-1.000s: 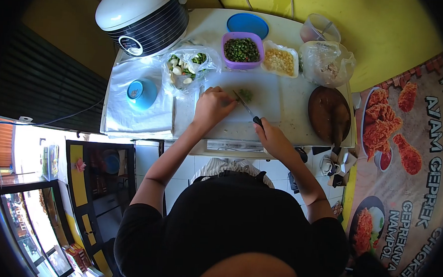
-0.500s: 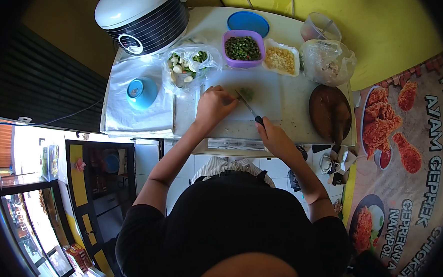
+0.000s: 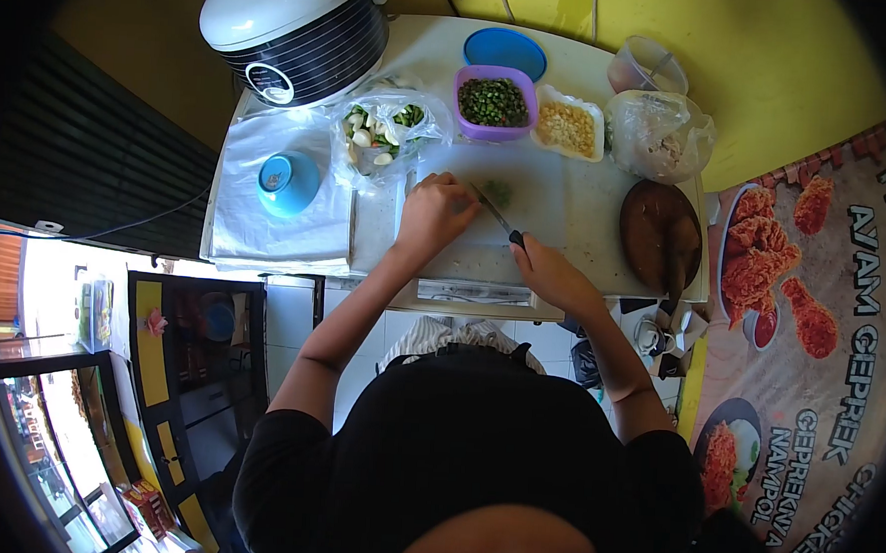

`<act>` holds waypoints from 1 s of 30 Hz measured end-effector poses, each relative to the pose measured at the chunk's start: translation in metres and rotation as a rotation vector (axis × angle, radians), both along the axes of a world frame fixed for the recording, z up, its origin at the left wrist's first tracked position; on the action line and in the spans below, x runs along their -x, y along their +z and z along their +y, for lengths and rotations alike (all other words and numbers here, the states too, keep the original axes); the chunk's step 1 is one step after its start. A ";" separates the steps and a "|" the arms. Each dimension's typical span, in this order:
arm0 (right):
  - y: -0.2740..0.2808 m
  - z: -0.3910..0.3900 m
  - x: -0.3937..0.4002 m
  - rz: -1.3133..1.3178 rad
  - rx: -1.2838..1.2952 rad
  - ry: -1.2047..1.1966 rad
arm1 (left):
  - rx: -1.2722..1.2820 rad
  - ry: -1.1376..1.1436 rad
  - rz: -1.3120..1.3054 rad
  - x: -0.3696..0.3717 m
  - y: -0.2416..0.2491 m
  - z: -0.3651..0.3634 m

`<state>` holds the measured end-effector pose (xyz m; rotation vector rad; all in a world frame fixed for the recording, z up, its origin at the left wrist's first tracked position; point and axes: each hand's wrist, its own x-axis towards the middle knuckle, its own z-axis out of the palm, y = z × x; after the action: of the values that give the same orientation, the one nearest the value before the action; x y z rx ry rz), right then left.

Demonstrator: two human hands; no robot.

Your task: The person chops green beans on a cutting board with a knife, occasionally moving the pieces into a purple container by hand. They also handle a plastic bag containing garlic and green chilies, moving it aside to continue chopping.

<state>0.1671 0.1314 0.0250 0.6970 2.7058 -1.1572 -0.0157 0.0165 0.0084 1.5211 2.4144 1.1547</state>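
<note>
My right hand (image 3: 549, 267) is closed round the black handle of a knife (image 3: 496, 216), whose blade points up and left across a white cutting board (image 3: 542, 207). My left hand (image 3: 436, 211) rests on the board's left part with its fingers bent together near the blade tip; whatever they pinch is too small to make out. A small pile of chopped green pieces (image 3: 497, 192) lies beside the tip. Behind the board stand a purple container (image 3: 491, 132) of cut green vegetables and a white tray (image 3: 598, 144) of chopped pale yellow pieces.
A plastic bag (image 3: 375, 138) with garlic and greens and an upturned blue bowl (image 3: 290, 183) are at left, below a rice cooker (image 3: 295, 33). At right are a brown stone mortar (image 3: 661, 233), a clear bag (image 3: 661, 136) and a plastic tub (image 3: 647, 67). A blue lid (image 3: 505, 52) lies behind.
The table and its items have shifted slightly in view. Both hands stay in nearly the same place over the board, with the knife still in the right one.
</note>
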 end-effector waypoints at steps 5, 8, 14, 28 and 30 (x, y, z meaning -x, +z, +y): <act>-0.003 -0.008 -0.004 0.012 0.001 -0.029 | 0.063 0.053 -0.082 -0.004 0.007 -0.002; -0.004 -0.013 -0.017 -0.010 -0.008 -0.061 | 0.067 0.077 -0.082 -0.004 0.004 -0.003; -0.006 -0.004 -0.034 0.095 0.030 -0.051 | 0.043 0.101 -0.087 -0.007 0.002 -0.004; -0.007 -0.010 -0.016 0.058 -0.101 -0.032 | 0.016 0.125 -0.051 -0.009 0.001 -0.004; -0.009 -0.013 -0.015 0.029 -0.123 -0.038 | 0.006 0.120 -0.040 -0.008 0.000 -0.003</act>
<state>0.1821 0.1179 0.0161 0.7575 2.8193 -1.0232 -0.0074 0.0133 0.0082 1.3544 2.5104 1.1855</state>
